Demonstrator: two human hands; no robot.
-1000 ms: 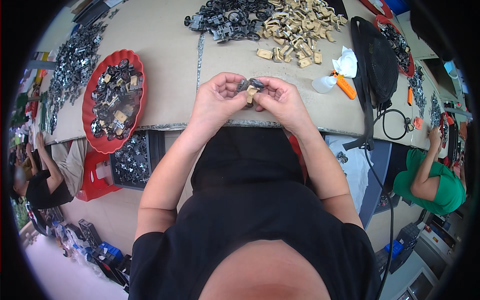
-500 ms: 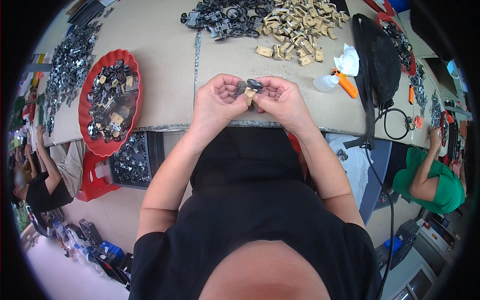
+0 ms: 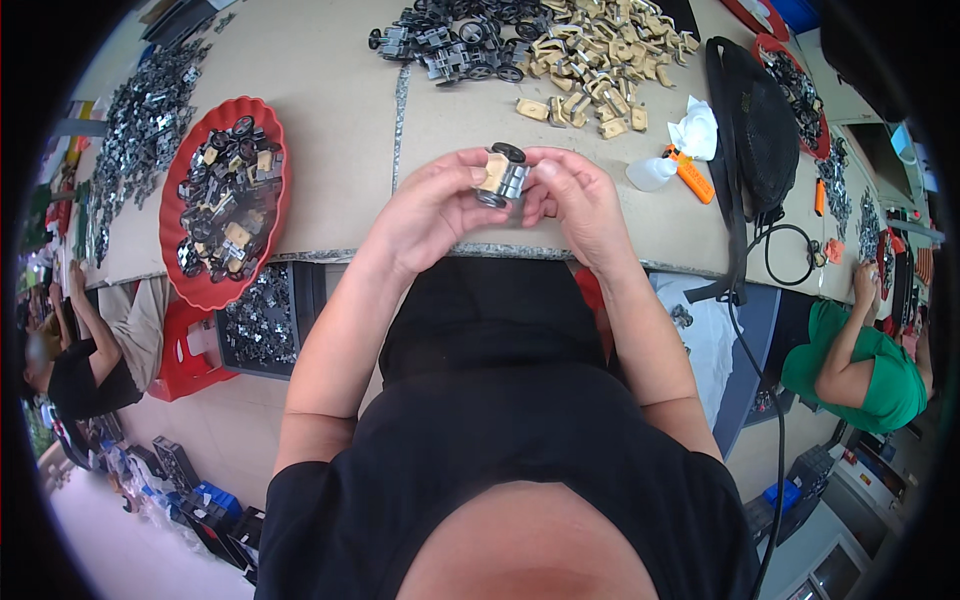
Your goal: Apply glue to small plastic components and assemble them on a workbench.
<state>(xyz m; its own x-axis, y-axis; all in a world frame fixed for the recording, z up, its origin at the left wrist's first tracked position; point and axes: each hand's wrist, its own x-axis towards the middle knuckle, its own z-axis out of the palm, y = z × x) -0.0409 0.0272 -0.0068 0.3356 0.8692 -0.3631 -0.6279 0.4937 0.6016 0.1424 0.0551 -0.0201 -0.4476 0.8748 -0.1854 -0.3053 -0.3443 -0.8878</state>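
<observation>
Just above the table's front edge, a small toy vehicle chassis [image 3: 503, 174] is held up between my hands. It has a tan block, a silver-grey part and black wheels at its upper and lower ends. My left hand [image 3: 430, 215] is closed on its left side, thumb on the tan block. Curled fingers and the thumb of my right hand [image 3: 588, 200] are at its grey right side; some fingertips are hidden behind it. Beyond lie a heap of black-wheeled grey chassis [image 3: 460, 45] and a pile of tan blocks [image 3: 600, 60].
A red scalloped tray [image 3: 283, 190] of similar parts overhangs the front edge at left. At right are a white bottle [image 3: 652, 173], an orange tool [image 3: 692, 178], crumpled tissue [image 3: 694, 128] and a black bag [image 3: 765, 120] with a hanging cord. Other people sit at both sides.
The toy chassis has been turned so its grey side and both wheels show. My right thumb has shifted right, off the tan block, and my left hand has opened out somewhat around the piece.
</observation>
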